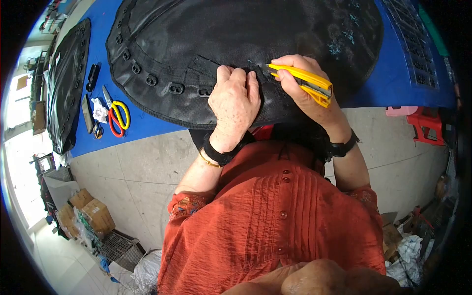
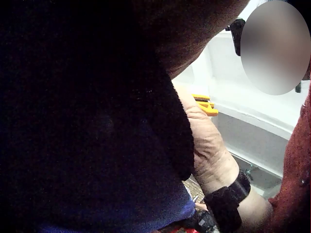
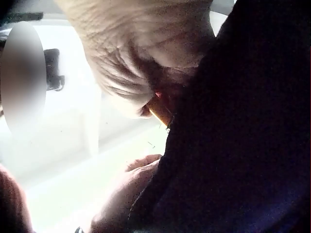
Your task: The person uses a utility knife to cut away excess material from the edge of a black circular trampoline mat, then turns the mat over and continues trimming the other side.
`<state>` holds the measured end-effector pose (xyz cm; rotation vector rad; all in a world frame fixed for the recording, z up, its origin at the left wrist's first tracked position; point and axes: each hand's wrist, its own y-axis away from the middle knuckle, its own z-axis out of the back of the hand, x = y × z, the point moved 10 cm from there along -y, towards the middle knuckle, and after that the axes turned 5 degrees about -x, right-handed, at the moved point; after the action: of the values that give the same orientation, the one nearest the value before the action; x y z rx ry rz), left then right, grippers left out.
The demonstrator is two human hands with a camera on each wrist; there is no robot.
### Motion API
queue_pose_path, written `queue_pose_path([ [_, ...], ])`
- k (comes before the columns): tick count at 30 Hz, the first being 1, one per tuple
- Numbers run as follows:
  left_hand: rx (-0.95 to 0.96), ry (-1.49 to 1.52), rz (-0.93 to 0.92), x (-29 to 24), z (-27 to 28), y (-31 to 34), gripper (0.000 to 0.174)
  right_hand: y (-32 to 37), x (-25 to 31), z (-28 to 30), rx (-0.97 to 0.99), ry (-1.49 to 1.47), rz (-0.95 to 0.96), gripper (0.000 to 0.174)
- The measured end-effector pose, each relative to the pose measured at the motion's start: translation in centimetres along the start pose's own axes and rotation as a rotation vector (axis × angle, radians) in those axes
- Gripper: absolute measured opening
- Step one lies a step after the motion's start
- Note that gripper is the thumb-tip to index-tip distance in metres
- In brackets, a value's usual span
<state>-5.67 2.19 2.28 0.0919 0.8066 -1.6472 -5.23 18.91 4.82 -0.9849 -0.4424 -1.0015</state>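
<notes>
A large rounded black fabric piece (image 1: 236,29), with black plastic eyelet tabs (image 1: 151,80) along its stitched border, lies over the table's near edge. My left hand (image 1: 233,101) has its fingers curled on the fabric near that edge, gripping it beside a loose black strip (image 1: 204,66). In my right hand (image 1: 307,86) is a yellow utility knife (image 1: 309,78), its front end pointing left at the fabric just beyond my left fingers. In the right wrist view the knife (image 3: 159,110) shows partly below the palm; dark fabric hides much of both wrist views.
On the blue table (image 1: 142,132) at left lie red-and-yellow-handled scissors (image 1: 118,118), a grey blade-like tool (image 1: 88,114), a black tool (image 1: 92,77) and crumpled white paper (image 1: 100,110). Another black piece (image 1: 69,83) is farther left. A gridded sheet (image 1: 413,44) lies at right, near a red stool (image 1: 428,127).
</notes>
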Motion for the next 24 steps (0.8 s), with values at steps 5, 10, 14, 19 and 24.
queue_pose_path([
  [5,0.003,0.001,0.003,0.0,0.0,0.0,0.023,0.1,0.1,0.7,0.003,0.04,-0.022,0.019],
  [10,-0.003,0.019,0.039,0.2,0.1,0.0,0.027,0.5,0.7,1.1,0.013,0.037,-0.031,0.019],
  [14,0.004,0.002,0.016,0.3,-0.1,0.1,0.024,0.8,1.1,1.3,0.008,0.058,-0.004,0.019],
  [19,-0.009,0.007,0.01,0.2,0.0,0.1,0.025,1.5,1.1,1.7,0.018,0.05,-0.013,0.02],
  [24,-0.025,-0.001,0.006,0.2,0.1,0.2,0.025,2.1,-0.3,1.8,0.034,-0.03,-0.154,0.022],
])
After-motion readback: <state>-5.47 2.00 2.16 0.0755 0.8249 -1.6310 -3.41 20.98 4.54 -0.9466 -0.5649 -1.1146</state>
